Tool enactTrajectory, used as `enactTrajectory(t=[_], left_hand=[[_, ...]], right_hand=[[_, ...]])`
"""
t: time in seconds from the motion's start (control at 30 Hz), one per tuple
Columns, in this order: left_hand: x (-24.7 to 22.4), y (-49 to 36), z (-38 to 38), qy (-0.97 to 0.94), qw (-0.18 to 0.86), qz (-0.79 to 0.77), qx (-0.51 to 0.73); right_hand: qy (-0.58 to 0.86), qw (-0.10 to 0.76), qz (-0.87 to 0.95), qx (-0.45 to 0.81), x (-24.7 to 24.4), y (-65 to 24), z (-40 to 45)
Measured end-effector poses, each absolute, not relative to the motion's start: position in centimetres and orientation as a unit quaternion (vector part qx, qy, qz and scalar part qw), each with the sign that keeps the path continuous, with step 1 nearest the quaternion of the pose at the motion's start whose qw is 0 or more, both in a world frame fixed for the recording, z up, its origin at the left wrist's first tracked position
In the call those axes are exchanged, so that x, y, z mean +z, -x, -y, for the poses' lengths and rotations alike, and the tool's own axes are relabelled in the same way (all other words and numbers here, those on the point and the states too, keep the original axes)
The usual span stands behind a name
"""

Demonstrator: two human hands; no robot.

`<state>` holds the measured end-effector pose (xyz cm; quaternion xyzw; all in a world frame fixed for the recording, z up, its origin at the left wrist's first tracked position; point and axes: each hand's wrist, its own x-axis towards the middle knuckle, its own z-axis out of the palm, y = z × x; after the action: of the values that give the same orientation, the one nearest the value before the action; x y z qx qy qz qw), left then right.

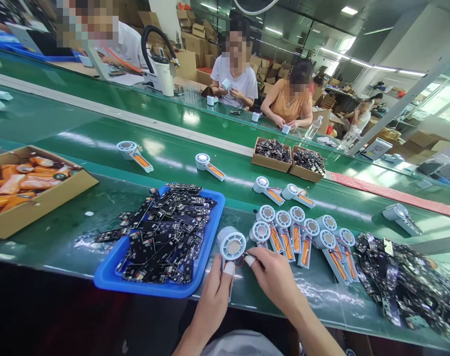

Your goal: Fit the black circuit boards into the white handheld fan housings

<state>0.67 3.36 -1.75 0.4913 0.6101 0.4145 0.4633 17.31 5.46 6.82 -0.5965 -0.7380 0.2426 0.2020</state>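
Observation:
My left hand (214, 291) is closed around the handle of a light-blue handheld fan (232, 243). The fan's round, slotted head faces up, and most of its handle is hidden by my fingers. Just right of the head, my right hand (279, 279) pinches thin dark red wires (240, 262); their ends are too small to make out. White covers sit on some of my fingertips. To the left, a blue tray (99, 279) holds a heap of black circuit boards (169, 232). Several similar fans (283, 220) with orange batteries in open handles lie close together beyond my right hand.
A cardboard box (62, 207) of orange-wrapped batteries stands at left. Loose circuit boards (403, 277) are piled at right. More fans (202, 160) lie spread along the green belt (165, 148). Two cartons (271, 160) of dark parts stand farther back, and several people sit across the line.

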Motion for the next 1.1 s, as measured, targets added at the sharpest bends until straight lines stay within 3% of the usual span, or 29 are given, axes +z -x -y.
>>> enactTrajectory(t=[0.1, 0.17, 0.33, 0.47, 0.83, 1.1], left_hand=[[-0.2, -0.6, -3.8, -0.473, 0.5, -0.611, 0.391], [0.5, -0.5, -3.9, -0.476, 0.523, -0.598, 0.377], [0.5, 0.0, -3.5, -0.411, 0.563, -0.596, 0.398], [0.0, 0.3, -3.0, -0.402, 0.629, -0.535, 0.396], [2.0, -0.4, -3.6, -0.462, 0.659, -0.447, 0.39], [-0.1, -1.3, -3.0, -0.433, 0.567, -0.584, 0.387]], right_hand=[[0.534, 0.066, 0.819, 0.201, 8.1, -17.3, -5.2], [0.459, 0.042, 0.854, 0.24, 8.9, -17.2, -5.1], [0.43, 0.18, 0.767, 0.44, 7.9, -16.7, -5.5], [0.457, 0.233, 0.63, 0.583, 5.8, -16.1, -5.3], [0.492, 0.315, 0.53, 0.615, 3.8, -15.5, -4.0], [0.508, 0.401, 0.534, 0.544, 3.9, -14.9, -1.9]])
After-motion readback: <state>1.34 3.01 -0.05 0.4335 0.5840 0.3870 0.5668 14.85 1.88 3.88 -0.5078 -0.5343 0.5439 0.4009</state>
